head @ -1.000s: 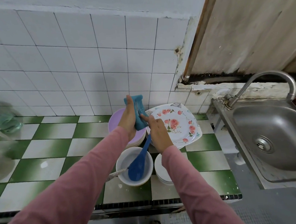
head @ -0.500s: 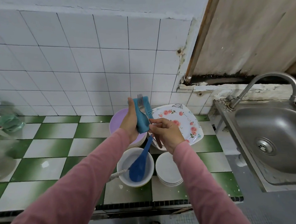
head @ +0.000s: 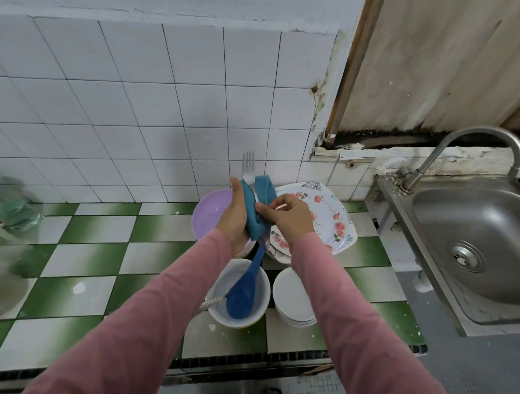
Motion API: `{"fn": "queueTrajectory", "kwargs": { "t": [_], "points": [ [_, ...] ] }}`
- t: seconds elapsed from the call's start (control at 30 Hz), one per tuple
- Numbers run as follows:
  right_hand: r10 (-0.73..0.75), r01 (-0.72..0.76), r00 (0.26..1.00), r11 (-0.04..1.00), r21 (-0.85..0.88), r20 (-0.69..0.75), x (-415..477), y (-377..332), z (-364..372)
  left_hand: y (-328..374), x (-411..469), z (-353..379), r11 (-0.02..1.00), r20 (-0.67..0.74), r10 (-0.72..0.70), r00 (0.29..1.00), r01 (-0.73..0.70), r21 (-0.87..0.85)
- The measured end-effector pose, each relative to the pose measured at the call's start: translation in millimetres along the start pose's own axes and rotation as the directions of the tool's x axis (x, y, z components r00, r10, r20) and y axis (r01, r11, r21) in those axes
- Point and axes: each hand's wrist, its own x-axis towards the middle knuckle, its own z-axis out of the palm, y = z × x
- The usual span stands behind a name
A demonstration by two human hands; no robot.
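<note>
- Above the checkered tile counter (head: 89, 259), head view: the left hand (head: 234, 219) grips a soft teal cloth (head: 252, 218) folded round a thin steel fork (head: 247, 167), tines upright and bare.
- The right hand (head: 289, 221) pinches the cloth against the hidden handle.
- Likely step: wiping the fork. Next, draw the smooth handle through the fold.

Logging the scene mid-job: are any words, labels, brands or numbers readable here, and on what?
No text is readable.
Bottle at the left edge: label with a red patch, too blurred to read.
Fork, blue cloth, flowered plate: no print visible.
</note>
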Motion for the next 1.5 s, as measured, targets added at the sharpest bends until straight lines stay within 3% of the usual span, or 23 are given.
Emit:
{"fn": "queueTrajectory", "kwargs": {
  "t": [0.13,0.23,0.37,0.5,0.6,0.87,1.07,1.23,1.4,1.5],
  "points": [
    [-0.117,0.098,0.991,0.964,-0.247,-0.062,3,-3,-3,0,1,-5,0.994,-0.005,0.012,1.000,-0.011,0.112],
    [-0.187,0.187,0.982,0.927,-0.325,0.029,6,-6,-10,0,1,-11,0.962,0.009,0.025,1.000,-0.027,0.273],
    [-0.195,0.255,0.953,0.930,-0.265,0.230,16,-4,-23,1,0,-16,0.926,0.055,-0.022,0.998,0.000,0.378],
    [-0.145,0.158,0.938,0.987,-0.015,0.315,19,0,-24,5,0,-16,0.920,0.103,-0.064,0.993,0.019,0.390],
    [-0.130,0.084,0.951,0.981,0.173,0.279,20,2,-21,8,0,-15,0.895,0.121,-0.077,0.990,0.015,0.447],
    [-0.080,0.046,0.994,0.928,0.370,0.078,19,4,-23,10,-3,-19,0.842,0.097,-0.070,0.993,0.007,0.539],
    [-0.062,0.004,0.989,0.920,0.392,0.135,10,12,-18,6,-3,-21,0.818,0.086,-0.040,0.996,-0.017,0.575],
    [-0.008,0.004,1.000,0.912,0.410,0.009,15,10,-27,2,0,-33,0.848,0.071,-0.077,0.994,0.028,0.529],
    [-0.042,0.023,0.998,0.937,0.348,0.045,11,14,-16,2,2,-29,0.819,0.027,-0.030,0.999,0.009,0.574],
    [-0.032,0.034,0.999,0.942,0.334,-0.013,13,11,-22,2,1,-34,0.823,0.053,-0.036,0.998,0.000,0.568]
  ]
}}
